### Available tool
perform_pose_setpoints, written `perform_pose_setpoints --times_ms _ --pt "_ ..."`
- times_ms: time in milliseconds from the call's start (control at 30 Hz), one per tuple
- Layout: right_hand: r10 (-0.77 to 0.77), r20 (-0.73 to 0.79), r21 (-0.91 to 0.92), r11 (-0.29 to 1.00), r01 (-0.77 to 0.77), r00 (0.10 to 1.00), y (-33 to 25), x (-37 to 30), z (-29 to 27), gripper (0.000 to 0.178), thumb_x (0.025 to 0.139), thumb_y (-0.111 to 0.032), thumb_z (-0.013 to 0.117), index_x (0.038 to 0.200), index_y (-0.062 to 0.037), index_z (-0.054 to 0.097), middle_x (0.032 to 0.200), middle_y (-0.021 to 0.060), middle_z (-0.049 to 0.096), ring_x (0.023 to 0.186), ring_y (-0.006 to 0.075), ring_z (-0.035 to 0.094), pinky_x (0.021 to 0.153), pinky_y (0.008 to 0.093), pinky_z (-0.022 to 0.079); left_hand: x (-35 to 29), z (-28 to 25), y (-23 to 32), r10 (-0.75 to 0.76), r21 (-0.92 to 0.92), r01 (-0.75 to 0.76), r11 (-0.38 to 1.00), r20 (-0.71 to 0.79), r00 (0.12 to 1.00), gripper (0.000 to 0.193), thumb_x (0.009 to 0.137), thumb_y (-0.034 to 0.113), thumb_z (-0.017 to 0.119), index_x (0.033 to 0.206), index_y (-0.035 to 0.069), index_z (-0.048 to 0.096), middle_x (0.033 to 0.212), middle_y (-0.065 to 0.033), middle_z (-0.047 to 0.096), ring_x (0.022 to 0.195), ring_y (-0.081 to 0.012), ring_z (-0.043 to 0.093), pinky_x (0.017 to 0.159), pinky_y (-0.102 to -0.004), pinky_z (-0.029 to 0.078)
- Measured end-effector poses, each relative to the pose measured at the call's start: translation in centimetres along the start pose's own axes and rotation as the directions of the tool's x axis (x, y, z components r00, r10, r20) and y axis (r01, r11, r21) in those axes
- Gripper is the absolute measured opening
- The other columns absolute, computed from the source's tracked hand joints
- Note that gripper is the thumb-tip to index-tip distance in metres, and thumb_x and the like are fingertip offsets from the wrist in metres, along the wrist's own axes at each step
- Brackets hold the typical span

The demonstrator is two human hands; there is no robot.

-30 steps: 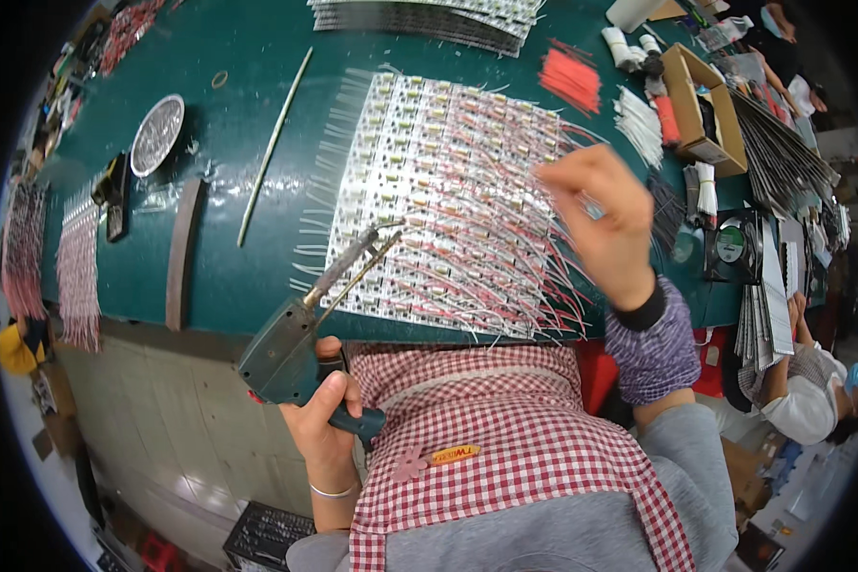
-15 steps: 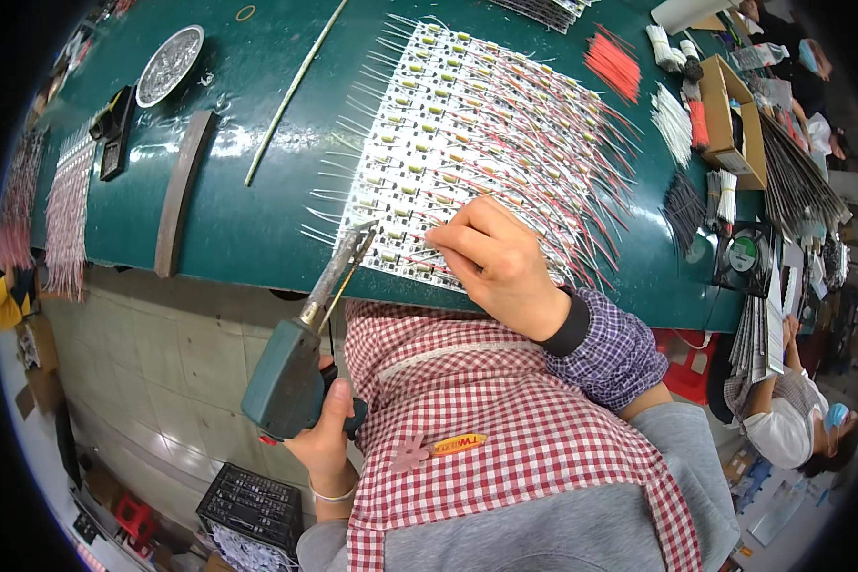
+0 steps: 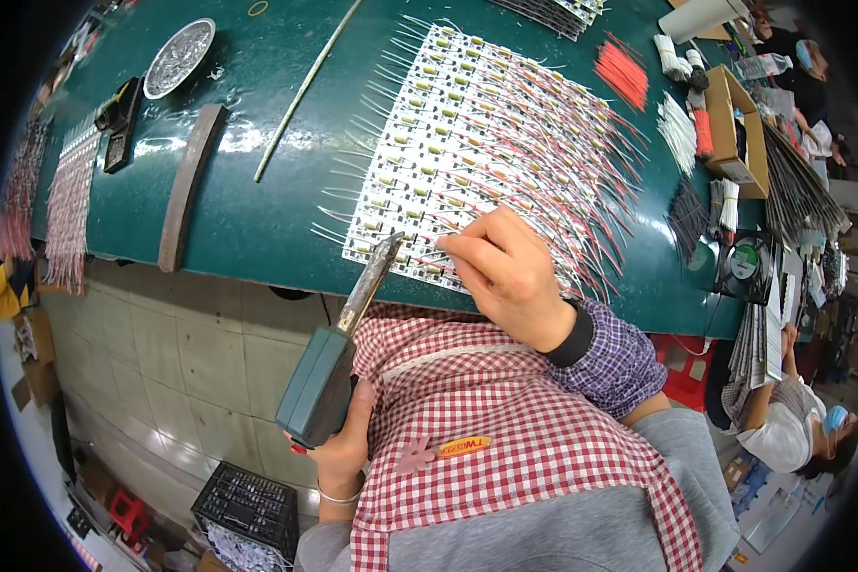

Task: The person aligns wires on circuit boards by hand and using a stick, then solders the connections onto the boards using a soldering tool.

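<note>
My left hand (image 3: 345,443) is wrapped around the handle of a dark green soldering gun (image 3: 315,386), below the table's front edge. The gun's long metal tip slants up and touches or hovers just over the near part of a white circuit board panel (image 3: 377,221); which one I cannot tell. Small components cover the panel in rows, with white wires sticking out on the left and many red and white wires (image 3: 562,162) fanning to the right. Just right of the tip, my right hand (image 3: 515,276) pinches a thin wire, mostly hidden by the fingers, over the panel.
On the green table lie a thin rod (image 3: 305,91), a dark bar (image 3: 191,186), a metal bowl (image 3: 179,59) and a black holder (image 3: 122,129). Red wire bundles (image 3: 622,71), a cardboard box (image 3: 739,143) and a solder spool (image 3: 744,259) are at right. A co-worker (image 3: 782,419) sits beyond.
The soldering gun has swung right and turned, its tip now further right on the panel and closer to my right fingers. My right hand keeps its pinch almost in place. The view has shifted slightly.
</note>
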State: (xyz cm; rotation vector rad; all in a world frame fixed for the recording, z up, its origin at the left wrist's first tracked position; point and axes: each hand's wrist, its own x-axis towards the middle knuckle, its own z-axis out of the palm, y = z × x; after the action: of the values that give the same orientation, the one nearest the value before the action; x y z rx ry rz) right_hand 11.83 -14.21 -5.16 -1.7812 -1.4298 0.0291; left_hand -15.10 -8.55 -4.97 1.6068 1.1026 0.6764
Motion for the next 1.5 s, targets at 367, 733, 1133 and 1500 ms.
perform_pose_setpoints --times_ms 367,733,1133,1500 --pt "-0.014 0.004 -0.026 1.000 0.014 1.000 -0.1 -0.5 0.5 0.026 0.073 0.008 0.075 0.096 -0.0019 0.071 0.082 0.0083 0.059 0.074 0.0243 0.060 0.060 0.0340 0.049 -0.5 0.2 0.5 -0.100 0.022 0.099 0.995 0.046 0.994 0.030 0.086 0.000 0.075 0.114 -0.003 0.065 0.097 -0.0074 0.066 0.069 -0.0087 0.057 0.059 -0.0238 0.045" --pt "-0.018 0.016 -0.052 0.998 0.019 1.000 -0.1 -0.6 0.6 0.026 0.073 0.007 0.075 0.096 -0.0022 0.070 0.083 0.0083 0.059 0.074 0.0246 0.059 0.060 0.0343 0.048 0.4 0.8 0.4 -0.041 0.155 0.030 0.987 0.067 0.997 0.028 0.078 0.004 0.079 0.102 -0.006 0.069 0.097 -0.0134 0.070 0.080 -0.0203 0.067 0.071 -0.0321 0.054" --pt "-0.022 0.029 -0.066 0.998 0.024 0.999 -0.3 -0.6 0.6 0.021 0.075 0.003 0.072 0.095 -0.0014 0.066 0.085 0.0079 0.055 0.078 0.0250 0.057 0.066 0.0357 0.049 -1.1 0.6 -0.8 0.052 -0.084 -0.057 0.995 -0.062 0.997 0.034 0.085 -0.009 0.069 0.117 -0.007 0.060 0.089 -0.0105 0.065 0.063 -0.0130 0.057 0.055 -0.0266 0.045" --pt "0.049 0.074 -0.072 0.996 -0.044 0.996 -0.8 -1.1 -1.3 0.028 0.075 0.009 0.073 0.100 -0.0038 0.071 0.085 0.0088 0.061 0.076 0.0255 0.060 0.063 0.0352 0.049 -1.7 0.4 -0.9 0.074 -0.071 -0.078 0.994 -0.060 0.995 0.037 0.084 -0.008 0.072 0.119 -0.008 0.062 0.096 -0.0134 0.066 0.063 -0.0117 0.057 0.054 -0.0253 0.045"
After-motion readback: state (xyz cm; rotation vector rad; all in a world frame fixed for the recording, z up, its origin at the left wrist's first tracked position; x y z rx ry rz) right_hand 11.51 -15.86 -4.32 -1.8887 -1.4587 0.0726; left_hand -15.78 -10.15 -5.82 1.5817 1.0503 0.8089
